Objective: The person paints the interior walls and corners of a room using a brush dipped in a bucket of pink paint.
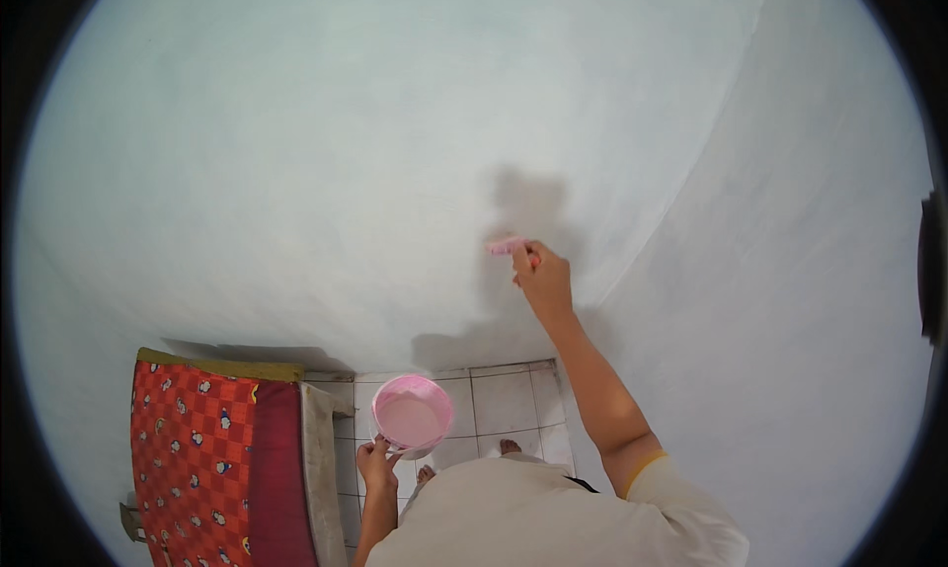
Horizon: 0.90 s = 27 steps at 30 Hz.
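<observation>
My right hand (546, 282) is raised in front of the pale wall (326, 172), its fingers closed on a small paintbrush (507, 246) with a pink head and a reddish handle. The head points left, close to the wall; I cannot tell whether it touches. Low down at waist height, my left hand (376, 468) grips the rim of a round pink bucket (379, 405). Pale pink liquid that looks like paint (410, 421) lies inside the bucket. The fingertips of my left hand are partly hidden by the rim.
A bed or mattress with a red patterned cover (193, 448) stands at the lower left, beside a pale ledge (318, 458). White floor tiles (502, 401) lie under the bucket. A wall corner (660, 226) rises right of my arm, and a dark object (928, 271) sits at the far right.
</observation>
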Motion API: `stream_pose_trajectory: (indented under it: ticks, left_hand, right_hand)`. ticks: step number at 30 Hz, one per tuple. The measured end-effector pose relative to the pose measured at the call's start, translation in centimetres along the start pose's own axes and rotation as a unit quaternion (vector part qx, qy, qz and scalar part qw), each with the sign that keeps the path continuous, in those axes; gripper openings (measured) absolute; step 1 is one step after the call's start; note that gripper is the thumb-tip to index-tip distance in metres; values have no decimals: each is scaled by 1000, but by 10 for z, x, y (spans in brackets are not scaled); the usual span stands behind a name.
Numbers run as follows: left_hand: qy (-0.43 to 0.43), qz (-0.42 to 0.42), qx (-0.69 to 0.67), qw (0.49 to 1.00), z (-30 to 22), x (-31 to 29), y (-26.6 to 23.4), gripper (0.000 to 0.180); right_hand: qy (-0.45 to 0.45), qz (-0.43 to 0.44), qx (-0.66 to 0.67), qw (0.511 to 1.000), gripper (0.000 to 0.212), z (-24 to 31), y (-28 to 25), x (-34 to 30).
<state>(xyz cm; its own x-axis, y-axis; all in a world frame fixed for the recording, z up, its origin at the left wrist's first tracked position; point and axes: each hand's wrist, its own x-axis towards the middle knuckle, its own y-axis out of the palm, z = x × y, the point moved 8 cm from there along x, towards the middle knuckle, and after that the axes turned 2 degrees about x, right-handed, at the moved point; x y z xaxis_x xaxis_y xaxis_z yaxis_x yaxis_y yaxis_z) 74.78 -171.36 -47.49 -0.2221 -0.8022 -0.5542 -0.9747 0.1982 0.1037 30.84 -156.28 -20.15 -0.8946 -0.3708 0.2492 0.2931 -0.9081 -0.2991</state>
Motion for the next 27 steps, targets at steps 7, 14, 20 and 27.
stream_pose_trajectory:
  ticks: [7,14,20,27]
  left_hand:
    - [-30,-15,1,999,3,8,-7,24]
    - [-24,-20,-13,999,2,19,-24,24]
    - [-13,-23,-25,999,3,39,-55,24]
    - [-1,-13,-28,1000,0,52,-65,26]
  right_hand:
    - [-29,-84,16,996,35,128,-56,63]
    - [-84,12,-45,995,31,141,-70,9]
    - [-135,265,-292,909,24,40,-1,-20]
    - [-242,268,-363,859,21,60,8,29]
